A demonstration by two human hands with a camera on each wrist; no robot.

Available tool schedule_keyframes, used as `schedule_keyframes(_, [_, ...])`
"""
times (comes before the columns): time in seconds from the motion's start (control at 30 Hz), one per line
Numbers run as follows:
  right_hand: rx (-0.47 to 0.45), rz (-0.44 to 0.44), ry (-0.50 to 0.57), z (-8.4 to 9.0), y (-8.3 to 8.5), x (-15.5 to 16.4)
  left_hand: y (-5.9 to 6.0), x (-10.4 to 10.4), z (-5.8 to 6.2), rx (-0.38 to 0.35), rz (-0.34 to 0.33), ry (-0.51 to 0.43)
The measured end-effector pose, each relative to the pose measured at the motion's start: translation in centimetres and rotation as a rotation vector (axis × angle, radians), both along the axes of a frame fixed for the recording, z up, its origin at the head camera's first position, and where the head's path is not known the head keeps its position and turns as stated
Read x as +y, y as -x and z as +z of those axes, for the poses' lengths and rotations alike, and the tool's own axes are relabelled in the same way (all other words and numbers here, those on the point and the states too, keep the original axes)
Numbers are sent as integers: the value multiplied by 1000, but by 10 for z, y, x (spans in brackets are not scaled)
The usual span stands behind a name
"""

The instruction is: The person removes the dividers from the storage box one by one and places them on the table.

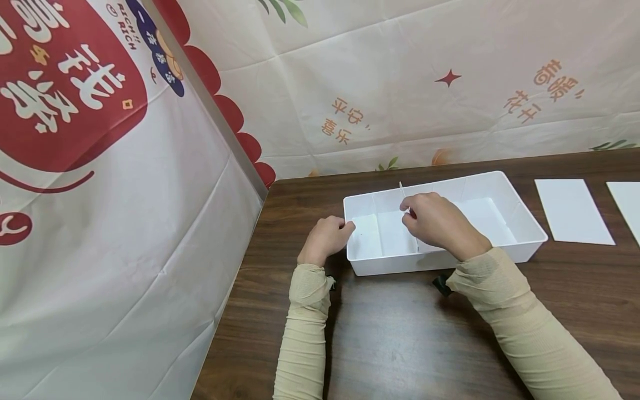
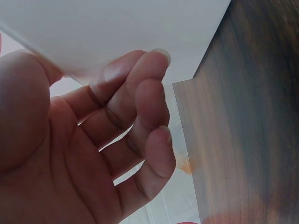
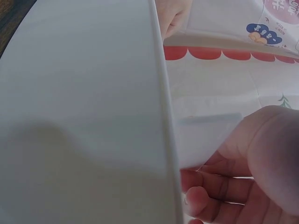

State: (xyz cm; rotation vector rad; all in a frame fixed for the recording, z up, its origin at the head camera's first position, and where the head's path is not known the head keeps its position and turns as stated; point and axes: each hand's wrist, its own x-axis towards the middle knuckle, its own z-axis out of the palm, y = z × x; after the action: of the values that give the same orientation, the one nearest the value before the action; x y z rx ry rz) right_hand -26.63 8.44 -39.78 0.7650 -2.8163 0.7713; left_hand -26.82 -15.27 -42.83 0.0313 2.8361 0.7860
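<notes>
A white plastic tray [image 1: 390, 265] sits on a dark wooden table [image 1: 400, 333]. My left hand [image 1: 327, 239] grips the tray's left end. In the left wrist view the white wall [image 2: 117, 32] passes between the thumb and the curled fingers [image 2: 140, 102]. My right hand [image 1: 435, 222] is over the middle of the tray and pinches a thin white divider [image 1: 401, 193] that stands upright across it. The right wrist view shows the divider [image 3: 93, 93] close up, edge on, with the right hand's fingers [image 3: 243, 177] beside it.
Two flat white sheets [image 1: 572, 211] [image 1: 627, 205] lie on the table to the right of the tray. A printed cloth screen [image 1: 125, 222] closes the left side, and another [image 1: 425, 83] hangs behind the table. Bare wood lies in front of the tray.
</notes>
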Motion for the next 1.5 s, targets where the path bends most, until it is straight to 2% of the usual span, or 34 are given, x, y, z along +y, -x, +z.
schedule_keyframes(0.47, [11,-6,7,1,-1,0,0,0,0,-12,-2,-6])
schedule_keyframes(1.5, [16,1,14,4,-1,0,0,0,-1,20,-11,7])
